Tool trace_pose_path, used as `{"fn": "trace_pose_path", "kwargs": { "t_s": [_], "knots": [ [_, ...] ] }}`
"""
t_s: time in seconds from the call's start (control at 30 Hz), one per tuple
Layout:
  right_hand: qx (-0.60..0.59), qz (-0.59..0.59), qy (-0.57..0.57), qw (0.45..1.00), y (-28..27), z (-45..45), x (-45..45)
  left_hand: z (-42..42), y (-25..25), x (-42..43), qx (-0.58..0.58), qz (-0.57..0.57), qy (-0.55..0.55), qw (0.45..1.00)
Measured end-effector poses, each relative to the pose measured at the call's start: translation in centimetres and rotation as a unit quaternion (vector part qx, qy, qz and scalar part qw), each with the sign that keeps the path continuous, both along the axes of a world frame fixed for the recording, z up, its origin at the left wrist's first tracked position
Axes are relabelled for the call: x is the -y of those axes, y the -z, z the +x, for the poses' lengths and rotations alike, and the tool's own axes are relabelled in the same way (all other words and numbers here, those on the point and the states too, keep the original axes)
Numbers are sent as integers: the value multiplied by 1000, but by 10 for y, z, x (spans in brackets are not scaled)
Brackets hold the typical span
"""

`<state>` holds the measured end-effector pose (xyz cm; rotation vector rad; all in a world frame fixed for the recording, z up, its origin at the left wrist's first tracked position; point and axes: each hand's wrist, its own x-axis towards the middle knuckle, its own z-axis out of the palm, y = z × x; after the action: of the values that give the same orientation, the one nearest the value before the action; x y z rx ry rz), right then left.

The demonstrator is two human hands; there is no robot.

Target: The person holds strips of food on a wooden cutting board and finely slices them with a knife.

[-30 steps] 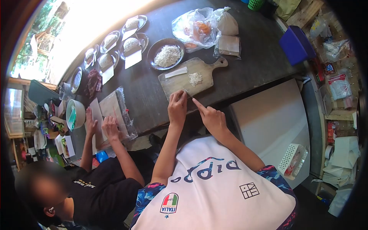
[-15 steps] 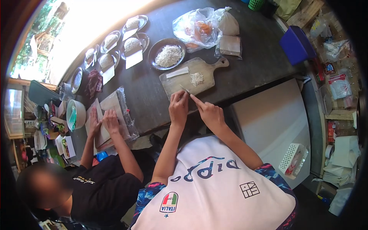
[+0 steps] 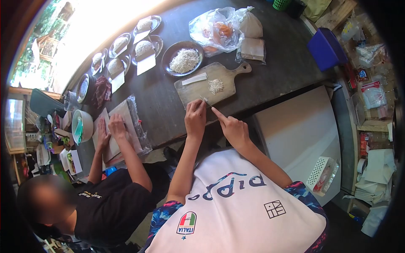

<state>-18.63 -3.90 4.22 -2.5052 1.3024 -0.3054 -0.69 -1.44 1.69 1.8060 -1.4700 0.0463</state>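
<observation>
- Near the front edge of the dark table (image 3: 278,71), a wooden cutting board (image 3: 222,71) is laid, its handle turned toward the far right.
- The left hand (image 3: 195,117) is set at the board's near-left corner, its fingers bent and bunched together; what is pinched between the tips cannot be told.
- By the right hand (image 3: 233,128) a thin-bladed knife (image 3: 206,101) appears to be held: the forefinger is stretched along it and the other fingers are curled, with the handle hidden. The blade is brought close to the left fingertips.
- A small heap of pale shreds (image 3: 215,86) is gathered toward the board's right edge; a flat pale strip (image 3: 194,79) is placed along its far-left edge.
- Just beyond the board's far-left edge, a round dish (image 3: 165,63) is filled with more shreds (image 3: 184,61).
- Past the board's far edge, a clear bag (image 3: 213,30) with orange contents and a wrapped packet (image 3: 253,49) are set down.
- At the table's left end, a co-worker's two hands (image 3: 117,126) are rested on pale sheets (image 3: 126,113), beside a white bowl (image 3: 87,125).
- Toward the table's far-left edge, plates with rounded mounds (image 3: 144,49) are grouped.
</observation>
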Motion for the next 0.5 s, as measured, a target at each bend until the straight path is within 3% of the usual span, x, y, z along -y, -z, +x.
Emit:
{"fn": "trace_pose_path", "kwargs": {
  "t_s": [0.1, 0.3, 0.5],
  "knots": [
    [44, -34, 2, 998, 11, 11, 6, -1, -2, -5, -3, 11, 0, 1000],
    [-20, 10, -2, 1000, -5, -2, -3, -2, 1, -1, 0, -9, -4, 1000],
    [41, -16, 1, 999, 5, 9, 7, 0, -4, -3, 1, 7, 8, 1000]
  ]
}}
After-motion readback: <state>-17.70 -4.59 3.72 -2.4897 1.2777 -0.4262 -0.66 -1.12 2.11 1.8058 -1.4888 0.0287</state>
